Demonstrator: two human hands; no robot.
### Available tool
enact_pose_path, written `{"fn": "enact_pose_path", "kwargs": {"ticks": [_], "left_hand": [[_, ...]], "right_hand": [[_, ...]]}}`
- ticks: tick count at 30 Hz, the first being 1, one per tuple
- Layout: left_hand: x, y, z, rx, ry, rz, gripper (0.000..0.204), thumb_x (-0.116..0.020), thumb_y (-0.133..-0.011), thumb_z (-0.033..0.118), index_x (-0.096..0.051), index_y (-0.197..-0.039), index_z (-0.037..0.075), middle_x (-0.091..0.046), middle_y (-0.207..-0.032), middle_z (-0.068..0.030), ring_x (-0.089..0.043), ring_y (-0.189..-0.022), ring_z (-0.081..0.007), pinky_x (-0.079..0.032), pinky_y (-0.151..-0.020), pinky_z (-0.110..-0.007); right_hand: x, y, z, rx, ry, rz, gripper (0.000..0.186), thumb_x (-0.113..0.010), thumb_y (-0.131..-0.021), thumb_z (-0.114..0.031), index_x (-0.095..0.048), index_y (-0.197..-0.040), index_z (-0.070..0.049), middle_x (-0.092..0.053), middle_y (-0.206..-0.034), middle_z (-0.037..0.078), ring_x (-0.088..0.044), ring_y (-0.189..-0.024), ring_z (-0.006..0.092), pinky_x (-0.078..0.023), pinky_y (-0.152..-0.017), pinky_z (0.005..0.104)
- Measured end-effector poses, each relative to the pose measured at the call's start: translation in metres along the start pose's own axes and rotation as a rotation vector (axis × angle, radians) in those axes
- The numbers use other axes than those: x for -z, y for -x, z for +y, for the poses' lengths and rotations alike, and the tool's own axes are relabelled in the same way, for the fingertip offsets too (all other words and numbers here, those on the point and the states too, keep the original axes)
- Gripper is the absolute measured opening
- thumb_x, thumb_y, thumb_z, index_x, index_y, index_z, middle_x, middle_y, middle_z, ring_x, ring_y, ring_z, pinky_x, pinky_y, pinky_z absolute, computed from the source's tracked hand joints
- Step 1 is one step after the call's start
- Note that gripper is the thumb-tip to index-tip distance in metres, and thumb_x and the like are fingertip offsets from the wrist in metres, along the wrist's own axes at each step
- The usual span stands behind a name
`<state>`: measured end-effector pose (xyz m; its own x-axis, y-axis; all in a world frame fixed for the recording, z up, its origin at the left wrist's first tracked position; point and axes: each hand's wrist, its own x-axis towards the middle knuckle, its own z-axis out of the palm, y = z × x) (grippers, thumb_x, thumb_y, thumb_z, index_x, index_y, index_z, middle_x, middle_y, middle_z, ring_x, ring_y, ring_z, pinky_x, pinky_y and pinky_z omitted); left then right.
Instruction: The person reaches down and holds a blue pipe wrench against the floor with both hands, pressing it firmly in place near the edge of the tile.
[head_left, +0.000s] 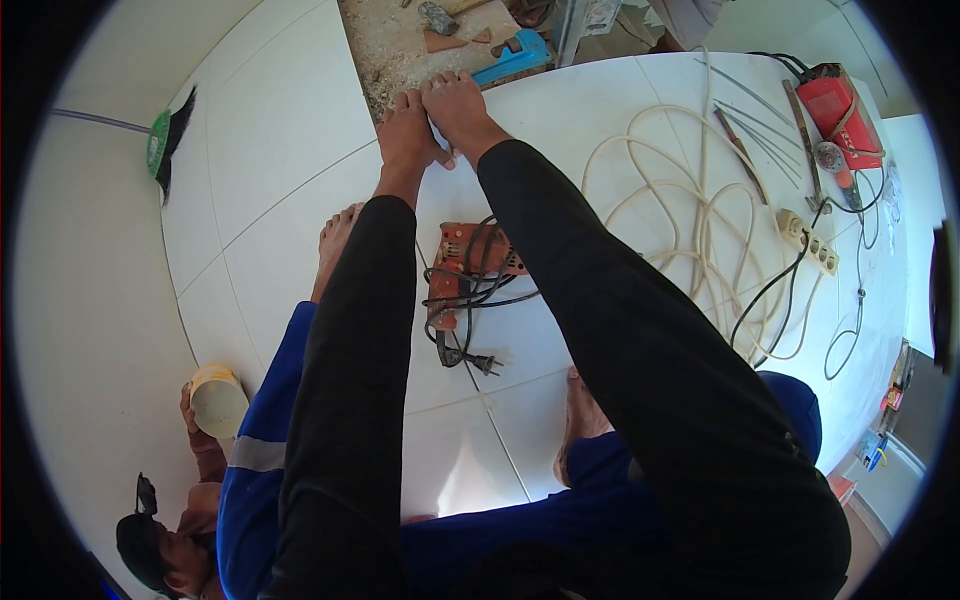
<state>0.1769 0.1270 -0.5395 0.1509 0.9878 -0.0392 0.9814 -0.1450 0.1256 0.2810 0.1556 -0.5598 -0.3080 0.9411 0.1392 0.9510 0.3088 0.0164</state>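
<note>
Person's L sleeve [350, 370] is long, black, plain, running approx 7 to 11 o'clock, ending at the wrist; R sleeve [620, 300] same, approx 12 to 4 o'clock, w/ a small mark [792, 440] nr 4. L hand [407, 132] & R hand [462, 108], nr 12, bare. Trousers [262, 405] bright blue, w/ flat grey band [257, 454] approx 8 o'clock. L foot [336, 240], approx 10, & R foot [580, 415], btwn 4 & 5, also bare
</note>
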Motion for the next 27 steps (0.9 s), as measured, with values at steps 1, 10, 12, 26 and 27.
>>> {"fn": "enact_pose_path", "kwargs": {"ticks": [1,10,12,26,27], "left_hand": [[0.0,0.001,0.003,0.004,-0.009,-0.014,0.11,-0.098,-0.037,0.023,-0.048,-0.133,0.011,-0.058,-0.13,-0.0099,-0.058,-0.124,-0.0322,-0.048,-0.105,-0.041],[-0.006,-0.002,-0.005,0.006,-0.019,0.018,0.107,-0.101,-0.035,0.024,-0.048,-0.128,0.012,-0.058,-0.13,-0.0068,-0.059,-0.123,-0.0348,-0.052,-0.097,-0.048],[-0.006,-0.002,-0.005,0.002,-0.008,0.012,0.107,-0.101,-0.035,0.024,-0.048,-0.128,0.012,-0.058,-0.131,-0.0069,-0.059,-0.123,-0.0348,-0.052,-0.097,-0.048],[-0.005,0.0,-0.006,-0.022,-0.004,0.007,0.107,-0.101,-0.035,0.023,-0.049,-0.128,0.01,-0.059,-0.129,-0.0079,-0.06,-0.121,-0.0352,-0.051,-0.098,-0.044],[-0.005,0.0,-0.006,-0.018,-0.007,0.006,0.107,-0.101,-0.035,0.023,-0.049,-0.128,0.01,-0.059,-0.129,-0.0079,-0.06,-0.121,-0.0352,-0.051,-0.098,-0.044]], "right_hand": [[-0.002,0.001,0.002,-0.008,-0.041,-0.026,0.043,-0.078,-0.079,-0.018,-0.064,-0.119,-0.007,-0.067,-0.124,0.009,-0.06,-0.123,0.0243,-0.043,-0.102,0.0407],[0.006,0.001,-0.002,-0.006,-0.051,-0.023,0.044,-0.078,-0.08,-0.019,-0.064,-0.12,-0.008,-0.067,-0.124,0.008,-0.06,-0.123,0.0241,-0.044,-0.101,0.0411],[0.005,0.001,-0.001,-0.002,-0.047,-0.028,0.044,-0.078,-0.079,-0.019,-0.064,-0.12,-0.008,-0.067,-0.124,0.008,-0.06,-0.123,0.024,-0.044,-0.102,0.0413],[0.0,-0.001,-0.003,-0.013,-0.066,-0.011,0.044,-0.078,-0.08,-0.02,-0.064,-0.12,-0.008,-0.067,-0.125,0.009,-0.06,-0.124,0.0236,-0.043,-0.102,0.0413],[0.001,0.0,-0.003,-0.008,-0.057,-0.017,0.042,-0.077,-0.081,-0.02,-0.064,-0.119,-0.008,-0.067,-0.124,0.009,-0.06,-0.123,0.0236,-0.043,-0.102,0.0413]]}}
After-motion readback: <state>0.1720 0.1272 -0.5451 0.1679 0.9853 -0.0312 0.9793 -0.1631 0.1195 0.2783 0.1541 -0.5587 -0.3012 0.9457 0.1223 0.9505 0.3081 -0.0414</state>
